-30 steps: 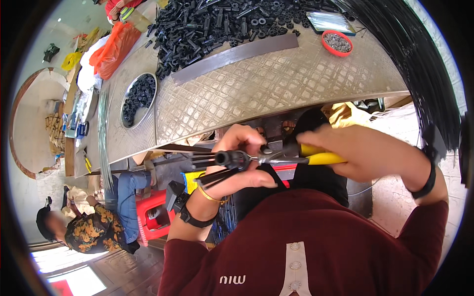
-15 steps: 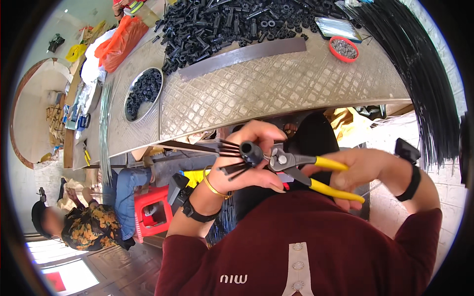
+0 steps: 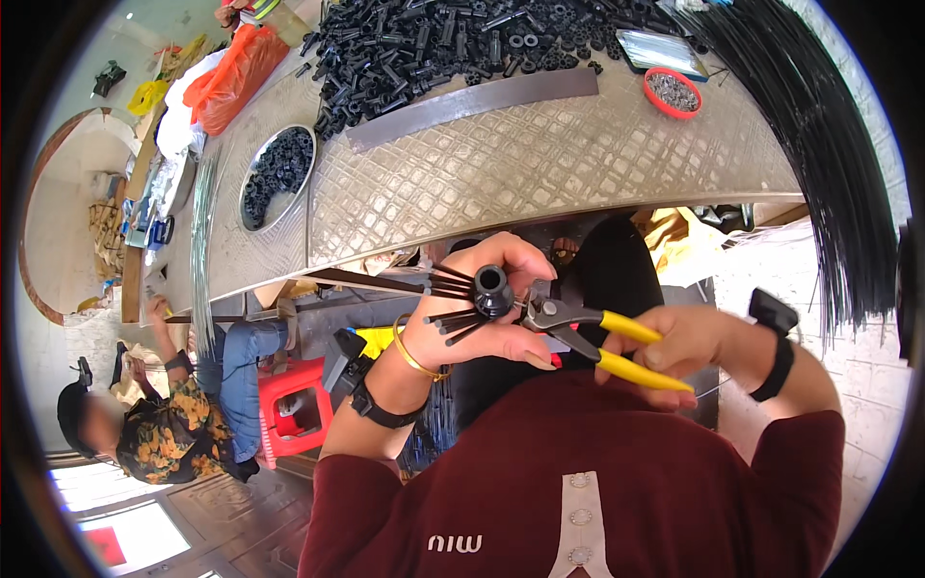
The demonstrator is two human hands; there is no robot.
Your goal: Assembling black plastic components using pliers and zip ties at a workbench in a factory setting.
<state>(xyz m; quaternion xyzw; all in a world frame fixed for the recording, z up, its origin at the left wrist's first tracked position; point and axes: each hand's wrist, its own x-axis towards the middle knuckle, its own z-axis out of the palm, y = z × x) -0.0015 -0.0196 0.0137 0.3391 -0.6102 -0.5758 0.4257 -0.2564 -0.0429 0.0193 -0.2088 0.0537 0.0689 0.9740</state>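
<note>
Patterned counter (image 3: 540, 159) crowded along its far side: black parts (image 3: 434, 58) heaped up, a grey metal strip (image 3: 472, 108) lying before them, red dish (image 3: 678, 114) off right! Before the near edge, the left hand (image 3: 487, 344) grips a black tubular piece (image 3: 492, 293), rods (image 3: 453, 315) fanning; the right hand (image 3: 670, 342) clasps yellow-handled pliers (image 3: 631, 328), their head just beside it.

I face a diamond-patterned tabletop (image 3: 540, 164), a white brick wall (image 3: 858, 352) on my right, a red plastic stool (image 3: 299, 445) on my left, a bright opening (image 3: 149, 535) farther back
</note>
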